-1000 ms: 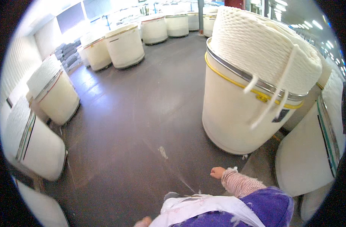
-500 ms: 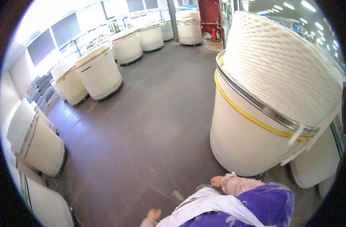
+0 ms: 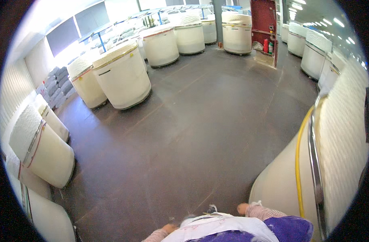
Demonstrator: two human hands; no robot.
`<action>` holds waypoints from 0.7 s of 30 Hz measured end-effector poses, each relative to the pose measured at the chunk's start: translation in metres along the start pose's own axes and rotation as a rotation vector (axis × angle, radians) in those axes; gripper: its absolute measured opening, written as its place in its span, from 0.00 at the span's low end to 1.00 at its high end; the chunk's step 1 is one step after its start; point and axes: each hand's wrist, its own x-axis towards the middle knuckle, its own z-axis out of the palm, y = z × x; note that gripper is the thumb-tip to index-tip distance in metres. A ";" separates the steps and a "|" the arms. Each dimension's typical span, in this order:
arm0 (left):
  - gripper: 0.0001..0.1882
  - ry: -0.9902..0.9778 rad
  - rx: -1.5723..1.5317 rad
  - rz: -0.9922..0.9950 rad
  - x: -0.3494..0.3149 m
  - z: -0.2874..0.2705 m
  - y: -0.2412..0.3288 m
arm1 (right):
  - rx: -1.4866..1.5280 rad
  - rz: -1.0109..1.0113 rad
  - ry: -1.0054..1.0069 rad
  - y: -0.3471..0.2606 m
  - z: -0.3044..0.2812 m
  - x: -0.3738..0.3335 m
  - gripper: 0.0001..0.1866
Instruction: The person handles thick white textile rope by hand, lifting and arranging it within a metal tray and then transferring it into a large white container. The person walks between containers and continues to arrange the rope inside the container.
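- One wide, dark grey-brown, smooth floor [image 3: 180,137] fills the middle of the view.
- Largest upon it, a cream-white cylindrical can with a yellow band and shiny metal rim [image 3: 279,173] stands at the right, nearest the right hand; white rope-like fibre coils [image 3: 343,133] rise above its rim.
- Several similar cream-white filled cans [image 3: 126,78] stand across the back and down the left side.
- Piled grey bundles [image 3: 59,86] lie at the far left, near the pale wall.
- A dark-red upright panel [image 3: 263,18] stands at the back, a red cylinder [image 3: 266,46] at its foot.
- A white cloth apron [image 3: 220,229] over purple clothing shows at the lower edge.
- The right hand [image 3: 243,208] looks loosely curled beside the banded can; I cannot tell whether it touches.
- The left hand [image 3: 169,228] is blurred, its finger position unclear.
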 end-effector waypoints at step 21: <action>0.23 0.533 -0.008 0.029 0.513 -0.826 0.326 | 0.391 0.355 0.186 0.189 -0.615 0.466 0.18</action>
